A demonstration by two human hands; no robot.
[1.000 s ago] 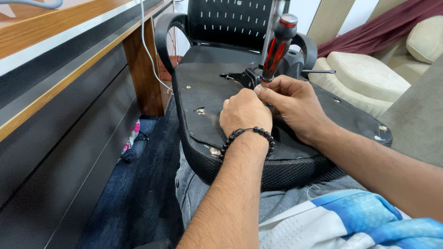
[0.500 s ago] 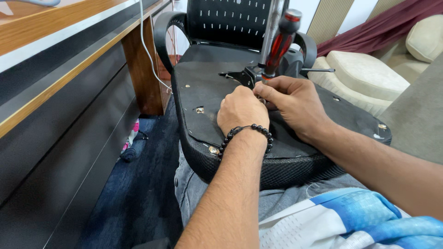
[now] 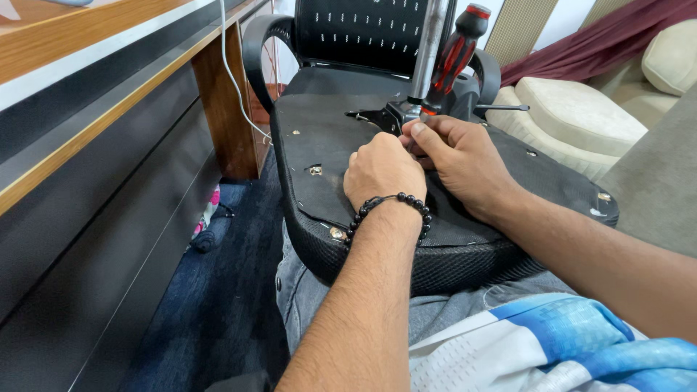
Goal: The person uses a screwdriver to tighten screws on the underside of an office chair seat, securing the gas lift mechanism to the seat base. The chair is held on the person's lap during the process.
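An upturned black office chair seat [image 3: 319,138] rests on my lap, its underside facing up, with a metal post [image 3: 430,43] rising from the mechanism plate [image 3: 381,116]. My right hand [image 3: 465,156] pinches the lower shaft of a red-and-black screwdriver [image 3: 454,54], which stands nearly upright and leans right. My left hand [image 3: 383,170], with a black bead bracelet on the wrist, is closed against the right hand at the screwdriver's tip. The tip itself is hidden behind my fingers.
A wooden desk with dark panels [image 3: 94,138] runs along the left, with a white cable [image 3: 231,72] hanging down it. Cream sofa cushions [image 3: 573,109] lie to the right. Blue carpet [image 3: 210,297] shows below. Brass screw inserts [image 3: 315,170] dot the seat underside.
The screwdriver handle has tilted a little further to the right. Both hands stay together at its base on the seat.
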